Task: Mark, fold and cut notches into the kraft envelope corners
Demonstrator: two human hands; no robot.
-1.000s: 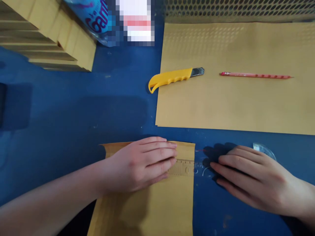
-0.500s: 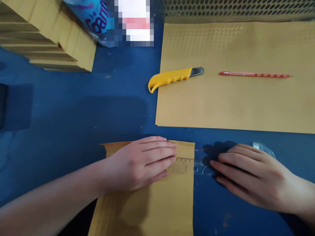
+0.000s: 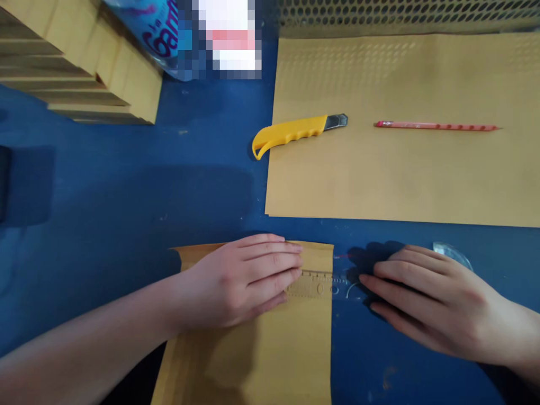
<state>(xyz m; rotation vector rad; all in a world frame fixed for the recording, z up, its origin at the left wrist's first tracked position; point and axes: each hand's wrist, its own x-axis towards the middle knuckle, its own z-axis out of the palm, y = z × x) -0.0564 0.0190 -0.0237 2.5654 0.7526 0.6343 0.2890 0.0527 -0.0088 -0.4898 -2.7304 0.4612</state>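
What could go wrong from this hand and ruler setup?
1. The clear ruler lies only partly on the brown paper strip; the rest spans bare blue table. With the right hand pressing the off-paper end, it may rock or skew.
2. The left hand lies flat on the strip near its top edge; its lower part could still pivot.
3. The yellow utility knife shows its metal tip; a blind reach might catch it.

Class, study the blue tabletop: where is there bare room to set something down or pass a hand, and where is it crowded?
The widest bare patch of the blue table lies left of the yellow knife, below the stacked paper pieces. A narrow strip runs between the large sheet and both hands. Crowded: left hand on the small sheet, right hand on the clear ruler.
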